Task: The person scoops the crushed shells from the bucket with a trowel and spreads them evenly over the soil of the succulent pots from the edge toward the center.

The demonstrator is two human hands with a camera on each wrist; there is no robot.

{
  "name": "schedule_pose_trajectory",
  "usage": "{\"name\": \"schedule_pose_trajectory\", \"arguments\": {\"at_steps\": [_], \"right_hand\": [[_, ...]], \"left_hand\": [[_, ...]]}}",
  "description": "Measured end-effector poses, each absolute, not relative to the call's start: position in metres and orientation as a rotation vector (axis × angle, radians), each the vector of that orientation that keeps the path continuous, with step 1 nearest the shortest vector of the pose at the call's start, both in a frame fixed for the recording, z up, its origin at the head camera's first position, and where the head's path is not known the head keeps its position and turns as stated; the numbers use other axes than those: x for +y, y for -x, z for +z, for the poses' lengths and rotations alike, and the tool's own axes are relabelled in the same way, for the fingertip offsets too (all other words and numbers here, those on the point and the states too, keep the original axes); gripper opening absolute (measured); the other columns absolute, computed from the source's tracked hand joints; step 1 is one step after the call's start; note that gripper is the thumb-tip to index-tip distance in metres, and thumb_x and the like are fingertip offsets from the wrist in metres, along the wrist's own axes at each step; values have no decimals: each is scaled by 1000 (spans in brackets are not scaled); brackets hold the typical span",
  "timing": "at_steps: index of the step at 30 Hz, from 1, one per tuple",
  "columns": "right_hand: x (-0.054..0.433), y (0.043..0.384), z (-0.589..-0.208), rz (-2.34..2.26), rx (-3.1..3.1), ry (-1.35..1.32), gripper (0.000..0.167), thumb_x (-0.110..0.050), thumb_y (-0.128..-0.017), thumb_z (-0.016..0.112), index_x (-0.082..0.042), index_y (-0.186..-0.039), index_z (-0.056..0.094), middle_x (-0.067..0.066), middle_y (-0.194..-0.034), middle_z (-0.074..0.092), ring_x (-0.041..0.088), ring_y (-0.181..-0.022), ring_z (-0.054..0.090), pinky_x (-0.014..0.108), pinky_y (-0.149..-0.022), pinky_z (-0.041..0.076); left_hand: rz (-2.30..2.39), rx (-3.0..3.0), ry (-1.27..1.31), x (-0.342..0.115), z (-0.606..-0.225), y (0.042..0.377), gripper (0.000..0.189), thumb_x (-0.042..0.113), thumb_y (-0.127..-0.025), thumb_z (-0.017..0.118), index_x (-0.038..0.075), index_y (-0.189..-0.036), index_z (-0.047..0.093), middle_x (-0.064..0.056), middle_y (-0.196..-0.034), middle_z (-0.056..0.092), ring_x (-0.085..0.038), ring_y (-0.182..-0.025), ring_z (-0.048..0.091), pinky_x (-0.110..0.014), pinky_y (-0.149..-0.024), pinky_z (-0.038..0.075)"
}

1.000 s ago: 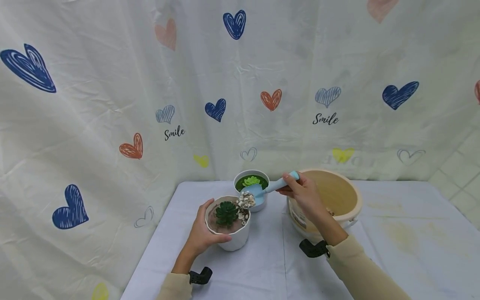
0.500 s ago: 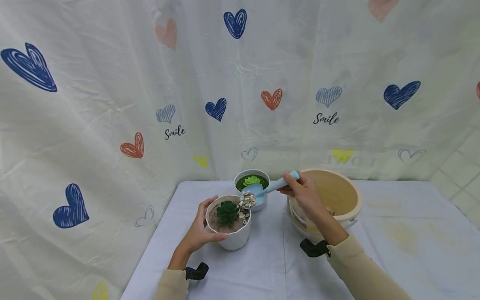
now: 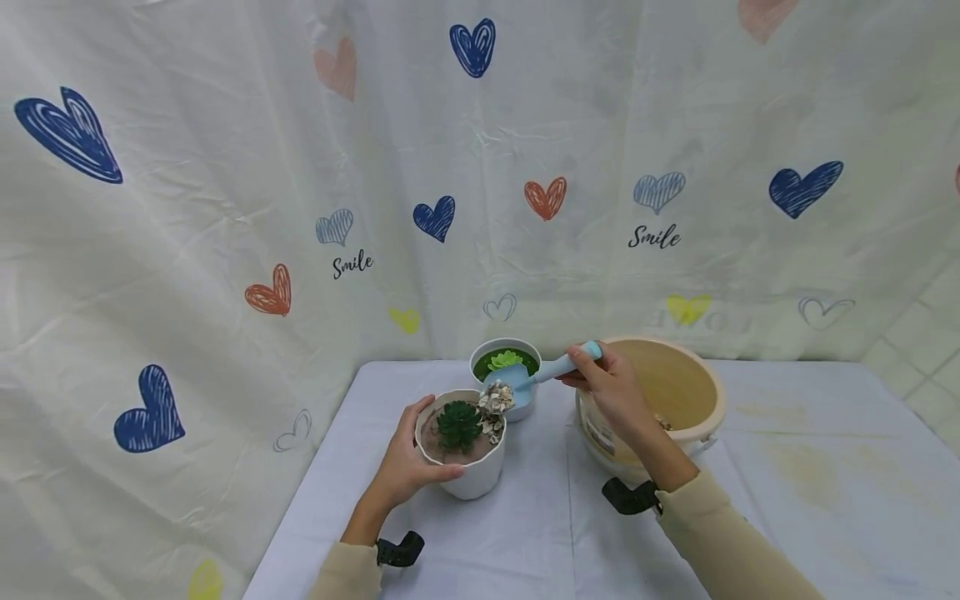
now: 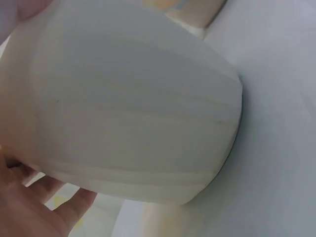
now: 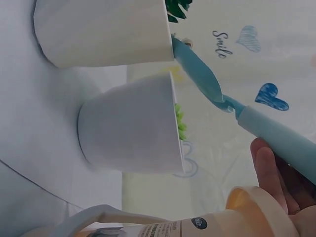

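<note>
My left hand (image 3: 403, 460) holds a white faceted flower pot (image 3: 478, 482) at its side, thumb in front and fingers behind. A dark green succulent (image 3: 459, 426) stands in the pot's sandy fill. My right hand (image 3: 611, 390) grips the handle of a light blue garden trowel (image 3: 557, 367). The trowel's blade tilts down at the pot's right rim, with pale pebbles (image 3: 496, 397) at its tip. More pebbles lie inside along that side. The right wrist view shows the trowel blade (image 5: 200, 74) meeting the rim. In the left wrist view the pot wall (image 4: 128, 103) fills most of the picture.
Behind the held pot stands a smaller white pot (image 5: 133, 128) with a bright green succulent (image 3: 506, 360). A cream bucket (image 3: 660, 375) with a few pebbles stands right, under my right forearm. White cloth (image 3: 810, 500) covers the table; a heart-printed curtain (image 3: 480, 150) hangs behind.
Both hands stay almost in place. The left hand shifts slightly on the pot. The pebbles at the trowel tip look little changed, and the whole view drifts a little.
</note>
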State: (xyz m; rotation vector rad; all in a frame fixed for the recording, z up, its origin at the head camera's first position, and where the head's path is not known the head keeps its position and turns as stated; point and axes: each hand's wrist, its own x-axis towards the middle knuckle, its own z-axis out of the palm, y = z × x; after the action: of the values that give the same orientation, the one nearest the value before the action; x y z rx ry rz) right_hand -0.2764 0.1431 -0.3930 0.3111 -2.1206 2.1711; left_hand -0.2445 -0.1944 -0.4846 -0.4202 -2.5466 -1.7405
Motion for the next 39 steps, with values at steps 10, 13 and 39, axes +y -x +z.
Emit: {"name": "schedule_pose_trajectory", "arguments": {"at_steps": [10,13,39], "right_hand": [[146,275,-395,2175,-2107,-308,34,-30,-106,57,4,-111,58,-4,-96,70,9,-90,75,25,-85,60],[146,275,-395,2173,-2100,-318,35,-30,-106,57,5,-112,57,-3,-96,70,10,-90,75,26,-85,60],[145,277,-396,2153,-2104,-325,42,-30,-106,56,9,-121,55,-1,-101,67,8,-91,74,24,-85,59]], "left_hand": [[-1610,-2495,285,-180,-487,231,118,39,-63,99,23,-158,31,-5,-153,42,-31,-141,43,-58,-110,41],[-1585,-2491,273,-178,-487,231,120,44,-62,98,23,-158,30,-5,-153,41,-31,-141,43,-58,-111,40],[-1699,-2590,698,-203,-477,264,119,24,-64,99,39,-158,27,-1,-162,34,-31,-142,42,-56,-108,42]]}}
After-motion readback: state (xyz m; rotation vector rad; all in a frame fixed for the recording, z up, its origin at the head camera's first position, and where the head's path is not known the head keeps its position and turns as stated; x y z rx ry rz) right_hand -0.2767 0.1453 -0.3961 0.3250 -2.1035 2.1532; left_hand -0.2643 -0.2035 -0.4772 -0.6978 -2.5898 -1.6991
